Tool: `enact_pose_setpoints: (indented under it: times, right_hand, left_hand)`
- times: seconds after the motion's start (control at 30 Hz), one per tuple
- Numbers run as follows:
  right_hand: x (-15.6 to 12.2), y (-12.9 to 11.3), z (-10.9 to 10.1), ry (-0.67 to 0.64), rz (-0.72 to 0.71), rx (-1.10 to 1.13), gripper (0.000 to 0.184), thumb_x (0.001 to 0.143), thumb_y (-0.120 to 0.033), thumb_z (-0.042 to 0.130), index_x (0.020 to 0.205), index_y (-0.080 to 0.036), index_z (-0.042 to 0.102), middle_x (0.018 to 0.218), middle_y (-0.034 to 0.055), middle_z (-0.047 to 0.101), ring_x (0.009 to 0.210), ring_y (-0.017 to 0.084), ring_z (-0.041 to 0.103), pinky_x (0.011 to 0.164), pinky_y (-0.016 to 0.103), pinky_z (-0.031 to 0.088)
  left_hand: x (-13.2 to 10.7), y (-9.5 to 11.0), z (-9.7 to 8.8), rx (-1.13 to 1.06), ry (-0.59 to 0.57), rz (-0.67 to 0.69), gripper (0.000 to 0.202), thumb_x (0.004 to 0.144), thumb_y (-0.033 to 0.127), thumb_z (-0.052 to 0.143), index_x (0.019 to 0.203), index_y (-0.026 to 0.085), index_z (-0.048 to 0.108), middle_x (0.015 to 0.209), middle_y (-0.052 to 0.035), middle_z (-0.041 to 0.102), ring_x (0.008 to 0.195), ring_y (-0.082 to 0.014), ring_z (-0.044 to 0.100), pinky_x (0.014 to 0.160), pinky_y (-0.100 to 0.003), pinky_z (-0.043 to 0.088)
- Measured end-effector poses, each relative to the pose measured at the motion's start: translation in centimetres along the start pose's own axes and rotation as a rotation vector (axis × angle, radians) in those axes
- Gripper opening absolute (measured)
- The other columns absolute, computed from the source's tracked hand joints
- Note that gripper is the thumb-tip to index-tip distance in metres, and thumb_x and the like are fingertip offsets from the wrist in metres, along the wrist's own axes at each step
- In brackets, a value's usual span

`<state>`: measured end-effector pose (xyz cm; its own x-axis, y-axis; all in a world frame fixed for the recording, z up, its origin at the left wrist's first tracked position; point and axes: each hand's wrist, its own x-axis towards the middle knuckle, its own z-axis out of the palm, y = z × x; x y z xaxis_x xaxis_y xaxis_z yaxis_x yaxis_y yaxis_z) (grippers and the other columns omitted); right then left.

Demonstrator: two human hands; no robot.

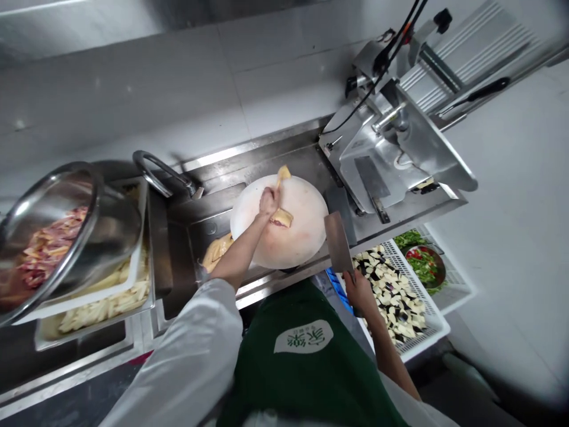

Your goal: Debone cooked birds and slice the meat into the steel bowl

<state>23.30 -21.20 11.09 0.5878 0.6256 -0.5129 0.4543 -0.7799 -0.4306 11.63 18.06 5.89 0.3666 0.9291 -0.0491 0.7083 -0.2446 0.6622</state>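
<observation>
Over the round white chopping board, my left hand is closed around the thin end of a pale yellow poultry piece that sticks out past the fingers; the grip is slightly blurred. A second cut piece with yellow skin and red flesh lies on the board just beside this hand. My right hand grips the handle of a cleaver, its wide blade held off the board's right edge. More yellow-skinned poultry sits in the sink, partly behind my left forearm.
A steel bowl of chopped meat rests on trays of pale strips at left, near a faucet. A slicing machine stands right, with another cleaver on it. Below are baskets of cut eggplant and greens.
</observation>
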Motion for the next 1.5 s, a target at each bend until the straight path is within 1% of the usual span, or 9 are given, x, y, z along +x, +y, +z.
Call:
enact_pose_setpoints:
  times: [0.07,0.2,0.47,0.63,0.77,0.97,1.17,1.3,1.5]
  right_hand:
    - [-0.1,0.9,-0.1,-0.02,0.084,0.135,0.037,0.101,-0.042,0.031,0.102,-0.026,0.064,0.066,0.0066,0.066,0.048,0.023,0.062,0.051,0.034,0.045]
    - [0.6,1.4,-0.6,-0.03,0.131,0.158,0.035,0.1,-0.042,0.033,0.101,-0.021,0.061,0.069,0.0054,0.066,0.047,0.018,0.059,0.052,0.029,0.041]
    - [4.2,-2.0,-0.7,-0.087,-0.264,-0.279,0.029,0.105,-0.032,0.036,0.104,-0.017,0.061,0.089,0.011,0.074,0.083,0.023,0.069,0.066,0.028,0.034]
    - [6.9,-6.6,-0.3,-0.155,-0.435,-0.517,0.032,0.107,-0.035,0.035,0.114,-0.017,0.061,0.092,0.0118,0.075,0.086,0.026,0.071,0.069,0.029,0.037]
    - [8.9,-10.9,0.4,-0.203,-0.591,-0.606,0.036,0.108,-0.033,0.033,0.12,-0.016,0.062,0.102,0.0147,0.075,0.095,0.027,0.071,0.078,0.03,0.043]
    - [12.0,-15.2,2.3,-0.256,-0.641,-0.577,0.037,0.108,-0.035,0.032,0.118,-0.017,0.063,0.113,0.014,0.073,0.106,0.026,0.069,0.087,0.031,0.045]
    - [13.1,-15.6,1.9,-0.169,-0.483,-0.56,0.038,0.108,-0.033,0.03,0.126,-0.015,0.059,0.111,0.0174,0.073,0.1,0.027,0.071,0.083,0.032,0.046]
    - [11.2,-17.8,1.6,-0.137,-0.576,-0.545,0.039,0.107,-0.032,0.033,0.132,-0.016,0.058,0.106,0.0176,0.075,0.094,0.028,0.072,0.082,0.033,0.047]
    - [9.5,-22.1,2.4,0.159,-0.766,-0.22,0.049,0.11,-0.038,0.024,0.141,-0.012,0.051,0.105,0.0165,0.075,0.095,0.027,0.071,0.083,0.032,0.048]
  left_hand:
    - [-0.9,-0.2,0.2,0.174,-0.058,0.193,0.033,0.101,0.035,0.044,0.118,0.012,0.06,0.124,-0.0209,0.06,0.116,-0.0312,0.054,0.1,-0.043,0.041]
    - [-4.3,-1.9,-0.5,0.409,-0.471,0.544,0.035,0.095,0.02,0.046,0.128,0.017,0.06,0.141,-0.0177,0.054,0.134,-0.0364,0.041,0.115,-0.059,0.024]
    - [-8.8,-5.8,-4.2,0.388,-0.489,0.347,0.036,0.096,0.035,0.056,0.127,0.02,0.064,0.139,-0.0169,0.049,0.132,-0.0399,0.04,0.11,-0.067,0.032]
    - [-13.6,-8.8,-5.6,-0.065,-0.349,0.333,0.039,0.089,0.034,0.067,0.126,0.022,0.068,0.131,-0.0127,0.052,0.125,-0.0292,0.051,0.111,-0.046,0.044]
    - [-18.0,-10.5,-5.4,-0.357,-0.176,-0.018,0.037,0.079,0.037,0.077,0.11,0.02,0.07,0.09,-0.0043,0.067,0.077,-0.0184,0.063,0.075,-0.032,0.056]
    - [-18.8,-9.3,-4.5,-0.884,-0.008,-0.4,0.066,0.071,0.051,0.084,0.12,0.015,0.06,0.068,0.0008,0.067,0.042,-0.0082,0.051,0.036,-0.017,0.034]
    - [-16.8,-8.6,-1.9,-0.909,0.192,-0.609,0.052,0.065,0.027,0.089,0.108,0.013,0.063,0.06,0.0034,0.064,0.04,-0.0092,0.056,0.039,-0.018,0.044]
    - [-18.5,-10.0,-1.0,-0.962,0.327,-0.686,0.039,0.066,0.022,0.084,0.097,0.014,0.062,0.062,0.0025,0.065,0.047,-0.012,0.063,0.047,-0.02,0.05]
    - [-18.9,-9.7,-0.5,-0.976,0.501,-0.695,0.032,0.062,0.017,0.083,0.085,0.015,0.061,0.061,0.0057,0.059,0.051,-0.0111,0.06,0.051,-0.022,0.053]
